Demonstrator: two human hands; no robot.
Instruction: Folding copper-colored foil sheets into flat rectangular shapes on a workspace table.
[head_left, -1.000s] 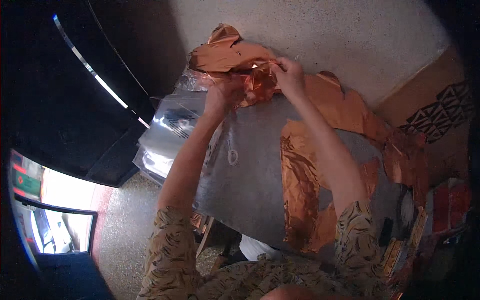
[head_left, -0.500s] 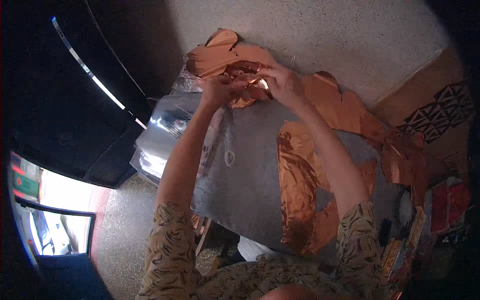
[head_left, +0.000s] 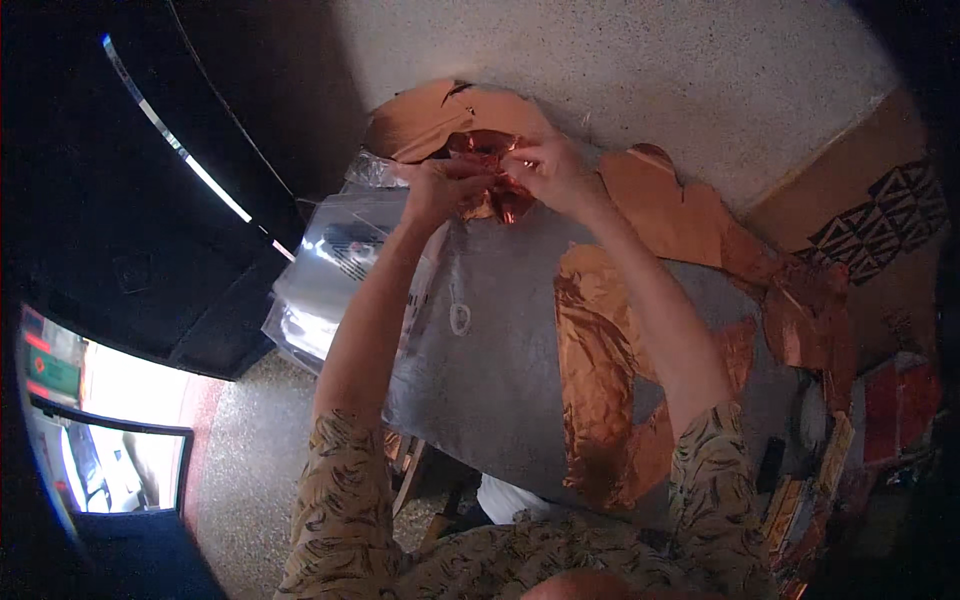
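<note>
Both my hands meet over a crumpled piece of shiny copper-coloured foil [head_left: 510, 208] at the far end of the grey table [head_left: 490, 370]. My left hand [head_left: 440, 190] pinches its left side with bent fingers. From the right, my right hand [head_left: 555, 175] grips the same foil between thumb and fingers. Part of the piece is hidden by my fingers. Just beyond lies a larger copper foil sheet [head_left: 405, 125] with a curved, torn edge. Another long copper foil sheet [head_left: 665, 205] runs along the table's right side, under and beyond my right forearm.
Clear plastic bags [head_left: 325, 265] with dark print lie at the table's left. A white loop [head_left: 459, 319] rests near the middle. More wrinkled copper foil [head_left: 595, 360] lies under my right forearm. A patterned cardboard box [head_left: 870, 220] stands at the right, by a speckled surface [head_left: 640, 70].
The upper lobe of the far foil sheet has folded down toward me. My fingers have shifted slightly on the crumpled piece, and its bright glint has gone.
</note>
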